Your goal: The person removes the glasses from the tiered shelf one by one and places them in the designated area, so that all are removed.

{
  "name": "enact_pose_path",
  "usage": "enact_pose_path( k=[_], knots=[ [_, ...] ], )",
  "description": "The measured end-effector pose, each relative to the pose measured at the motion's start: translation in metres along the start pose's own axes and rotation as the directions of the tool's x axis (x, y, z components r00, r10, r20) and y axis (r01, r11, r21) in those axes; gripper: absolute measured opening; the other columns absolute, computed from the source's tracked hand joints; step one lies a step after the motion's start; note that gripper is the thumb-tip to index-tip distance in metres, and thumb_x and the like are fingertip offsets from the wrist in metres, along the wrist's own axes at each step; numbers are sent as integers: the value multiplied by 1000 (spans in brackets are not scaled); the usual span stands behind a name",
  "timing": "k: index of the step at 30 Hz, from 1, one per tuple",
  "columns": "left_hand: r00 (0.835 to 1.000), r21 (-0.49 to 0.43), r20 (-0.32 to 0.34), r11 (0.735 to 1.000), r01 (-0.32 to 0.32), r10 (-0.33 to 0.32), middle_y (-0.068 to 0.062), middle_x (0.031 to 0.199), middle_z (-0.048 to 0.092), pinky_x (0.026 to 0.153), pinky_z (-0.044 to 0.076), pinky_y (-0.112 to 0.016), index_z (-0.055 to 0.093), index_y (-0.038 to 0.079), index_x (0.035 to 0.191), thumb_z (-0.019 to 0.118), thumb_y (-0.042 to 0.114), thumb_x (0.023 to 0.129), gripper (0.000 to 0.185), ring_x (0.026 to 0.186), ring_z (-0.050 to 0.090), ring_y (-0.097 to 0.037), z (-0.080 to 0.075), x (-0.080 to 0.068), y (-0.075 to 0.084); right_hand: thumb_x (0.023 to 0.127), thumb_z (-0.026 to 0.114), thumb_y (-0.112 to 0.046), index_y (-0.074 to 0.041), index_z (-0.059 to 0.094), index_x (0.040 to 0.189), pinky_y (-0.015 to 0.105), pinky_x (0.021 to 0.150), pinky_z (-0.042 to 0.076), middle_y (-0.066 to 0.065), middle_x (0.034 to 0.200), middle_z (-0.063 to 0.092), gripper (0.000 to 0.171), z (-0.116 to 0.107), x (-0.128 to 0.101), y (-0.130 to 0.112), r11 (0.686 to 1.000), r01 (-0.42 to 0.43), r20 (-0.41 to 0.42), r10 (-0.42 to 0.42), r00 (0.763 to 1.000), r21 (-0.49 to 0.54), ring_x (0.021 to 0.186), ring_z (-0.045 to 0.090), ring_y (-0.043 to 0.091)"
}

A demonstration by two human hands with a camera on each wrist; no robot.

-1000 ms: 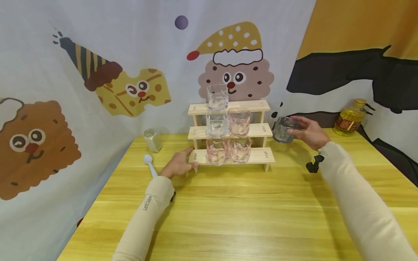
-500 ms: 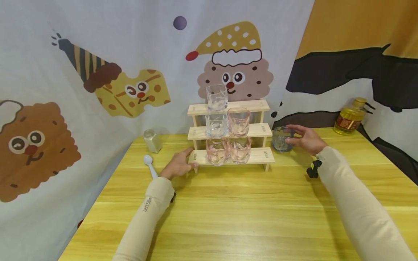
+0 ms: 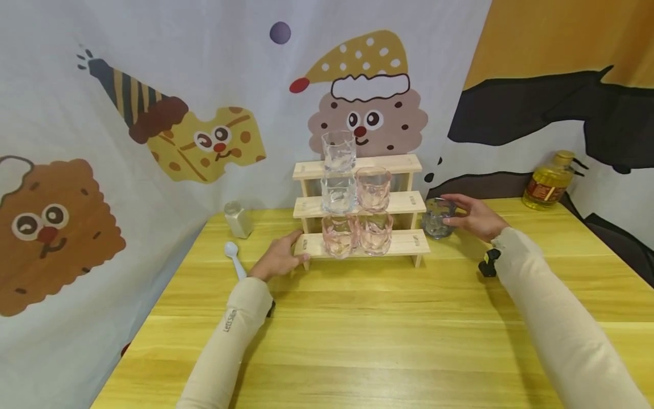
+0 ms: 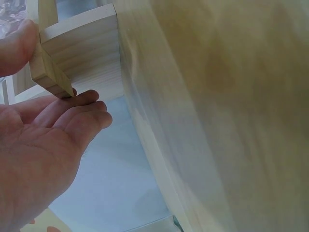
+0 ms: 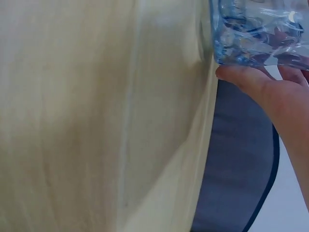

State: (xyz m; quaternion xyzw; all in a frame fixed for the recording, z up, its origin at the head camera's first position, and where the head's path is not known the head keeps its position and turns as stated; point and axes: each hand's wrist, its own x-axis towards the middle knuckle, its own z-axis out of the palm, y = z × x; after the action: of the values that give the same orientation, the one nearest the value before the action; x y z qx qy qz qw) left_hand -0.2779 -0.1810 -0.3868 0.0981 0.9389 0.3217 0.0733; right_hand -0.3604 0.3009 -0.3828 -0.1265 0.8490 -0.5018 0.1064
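A three-step wooden stand (image 3: 416,243) stands at the back of the table. My left hand (image 3: 280,258) holds the left end of its lowest step, thumb (image 4: 18,48) on one side of the board and fingers (image 4: 87,113) on the other. On the stand are a clear glass (image 3: 339,153) on top, a clear glass (image 3: 337,196) beside a pink glass (image 3: 373,196) in the middle, and two pink glasses (image 3: 376,236) at the bottom. Right of the stand, my right hand (image 3: 477,217) grips a blue-grey glass (image 3: 436,220) from its right side, upright at the tabletop.
A small square-sided jar (image 3: 238,220) and a pale spoon (image 3: 235,260) lie left of the stand. At the back right corner stands a bottle of yellow oil (image 3: 548,182). A printed cloth (image 3: 204,68) hangs behind the table (image 3: 368,341).
My right hand has lowered the blue-grey glass from a tilted pose to upright at the table and shifted it slightly left, close to the stand. The left hand has stayed put.
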Motion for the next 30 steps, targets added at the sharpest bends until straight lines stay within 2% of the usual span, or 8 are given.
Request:
enact_pose_path(
  k=[2, 5, 10, 16, 19, 23, 25, 30],
  knots=[
    [1000, -4, -4, 1000, -1, 1, -26, 153, 45, 116, 38, -55, 28, 8, 159, 67, 26, 97, 75, 141, 45, -43, -1, 0, 0, 97, 66, -11, -7, 20, 161, 16, 87, 52, 23, 164, 26, 78, 1, 1, -3, 1000, 11, 12, -11, 1000, 3, 143, 38, 42],
    [1000, -5, -6, 1000, 2, -2, -26, 153, 45, 115, 39, -55, 28, 9, 159, 67, 26, 97, 75, 140, 46, -43, -1, 0, -1, 96, 66, -7, -7, 19, 161, 16, 86, 51, 24, 165, 24, 79, 1, 4, -2, 1000, 17, 31, -16, 999, -1, 143, 37, 44],
    [1000, -4, -10, 1000, -2, 2, -26, 151, 47, 112, 42, -54, 29, 9, 159, 67, 26, 96, 75, 135, 50, -42, 1, 0, -3, 96, 65, -5, -6, 15, 161, 14, 86, 49, 24, 166, 18, 82, -1, 5, 4, 999, 21, 66, -23, 998, 25, 146, 32, 49],
    [1000, -5, -8, 1000, -21, 21, -27, 149, 49, 110, 43, -55, 29, 8, 159, 67, 25, 97, 74, 133, 52, -43, 0, 1, -2, 98, 64, -11, -6, 14, 161, 10, 89, 44, 23, 167, 16, 81, -9, 6, 6, 999, 36, 115, -37, 993, 10, 151, 21, 44],
    [999, 6, -7, 999, -32, 32, -27, 151, 47, 112, 41, -56, 28, 7, 159, 66, 24, 98, 74, 136, 49, -44, -1, 1, -1, 98, 64, -13, -8, 12, 162, 26, 104, 45, 22, 168, 11, 83, -12, 7, 5, 1000, 24, 142, -22, 990, -8, 153, 15, 44],
    [1000, 12, -8, 999, -30, 30, -26, 153, 45, 114, 39, -56, 28, 7, 159, 65, 25, 98, 74, 139, 45, -44, -1, 1, -1, 98, 63, -13, -10, 8, 163, 57, 117, 31, 22, 169, 3, 86, -15, 7, 4, 1000, -4, 170, 4, 985, 4, 154, 9, 46],
    [1000, 15, -11, 999, -28, 28, -26, 153, 45, 115, 39, -56, 28, 8, 159, 66, 25, 97, 74, 140, 45, -44, -1, 1, -1, 98, 63, -12, -11, 6, 163, 62, 117, 26, 22, 169, 0, 86, -15, 7, 4, 1000, -13, 175, 10, 984, 12, 154, 8, 46],
    [1000, 17, -14, 999, -28, 28, -26, 151, 48, 113, 41, -55, 30, 9, 159, 67, 24, 97, 73, 137, 48, -43, 1, 1, -1, 98, 61, -8, -11, 3, 163, 64, 117, 28, 28, 167, 9, 86, -14, 6, 5, 1000, -12, 188, 8, 982, 20, 148, 23, 48]
  ],
)
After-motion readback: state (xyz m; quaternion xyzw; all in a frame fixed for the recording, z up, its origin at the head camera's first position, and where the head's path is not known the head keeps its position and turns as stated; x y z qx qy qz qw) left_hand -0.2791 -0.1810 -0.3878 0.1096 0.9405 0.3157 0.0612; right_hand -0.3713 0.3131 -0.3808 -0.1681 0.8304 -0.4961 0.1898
